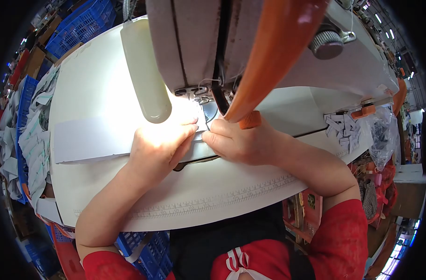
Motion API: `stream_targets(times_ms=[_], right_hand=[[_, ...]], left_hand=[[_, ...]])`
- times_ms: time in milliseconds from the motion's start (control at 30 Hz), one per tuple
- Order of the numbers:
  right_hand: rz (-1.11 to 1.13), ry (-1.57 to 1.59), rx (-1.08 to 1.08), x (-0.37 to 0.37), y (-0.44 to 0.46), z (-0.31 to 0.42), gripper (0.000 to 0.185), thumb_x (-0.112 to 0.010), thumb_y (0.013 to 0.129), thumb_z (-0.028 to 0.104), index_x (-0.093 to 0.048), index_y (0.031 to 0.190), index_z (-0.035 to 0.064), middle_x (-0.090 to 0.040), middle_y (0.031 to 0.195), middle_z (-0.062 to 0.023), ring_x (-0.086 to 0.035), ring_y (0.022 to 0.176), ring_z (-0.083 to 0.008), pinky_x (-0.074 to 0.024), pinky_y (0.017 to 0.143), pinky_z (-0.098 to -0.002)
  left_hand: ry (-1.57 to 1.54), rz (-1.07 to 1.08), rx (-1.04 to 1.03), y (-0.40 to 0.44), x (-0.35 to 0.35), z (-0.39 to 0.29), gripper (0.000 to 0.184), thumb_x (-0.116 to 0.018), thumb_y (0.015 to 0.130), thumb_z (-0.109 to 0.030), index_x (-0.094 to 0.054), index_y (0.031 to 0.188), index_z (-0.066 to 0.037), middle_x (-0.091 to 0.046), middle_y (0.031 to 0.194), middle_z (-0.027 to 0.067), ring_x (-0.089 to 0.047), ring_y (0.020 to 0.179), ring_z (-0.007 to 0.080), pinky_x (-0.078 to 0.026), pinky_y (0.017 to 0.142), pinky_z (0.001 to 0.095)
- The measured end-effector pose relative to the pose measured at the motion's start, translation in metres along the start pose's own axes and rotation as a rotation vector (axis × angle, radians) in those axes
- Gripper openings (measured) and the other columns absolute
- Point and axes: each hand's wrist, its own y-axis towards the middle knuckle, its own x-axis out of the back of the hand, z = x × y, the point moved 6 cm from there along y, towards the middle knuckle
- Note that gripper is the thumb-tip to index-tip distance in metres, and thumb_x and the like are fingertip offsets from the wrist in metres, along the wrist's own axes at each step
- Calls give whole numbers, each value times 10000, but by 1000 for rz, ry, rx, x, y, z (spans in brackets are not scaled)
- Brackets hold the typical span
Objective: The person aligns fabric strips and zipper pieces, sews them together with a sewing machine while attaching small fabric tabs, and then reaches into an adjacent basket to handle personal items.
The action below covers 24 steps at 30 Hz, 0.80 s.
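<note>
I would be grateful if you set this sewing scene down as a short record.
Left hand: fingertips on a small white flat piece
Right hand: fingertips at its edge, grip unclear
Machine: white-and-orange sewing machine
Work surface: white tabletop, printed ruler scale
Left side: pale cloth pieces by blue plastic basket
Right side: small white pieces, clear plastic bag

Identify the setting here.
Likely a garment or sewing workshop: a sewing machine over a white table with a printed ruler edge, and blue plastic baskets around it, cut fabric pieces heaped at left.
</note>
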Motion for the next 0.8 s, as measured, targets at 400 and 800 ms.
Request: stream_targets(times_ms=[400, 800], right_hand=[[57, 105, -36, 1, -13, -10, 224, -642, 752, 81, -436, 678, 129, -426, 659, -16, -384, 520, -174, -321, 455, -326], [41, 95, -112, 7, -6, -13, 191, -654, 765, 83, -476, 707, 122, -471, 711, -9, -413, 592, -161, -344, 493, -320]], left_hand=[[138, 103, -113, 0, -3, -14, 256, -692, 751, -10, -702, 1004, 23, -708, 1117, 90, -669, 943, 256, -531, 707, 317], [188, 129, -171, -3, -3, -11, 257, -654, 775, -54, -693, 1022, 7, -695, 1183, 84, -692, 951, 240, -533, 701, 322]])
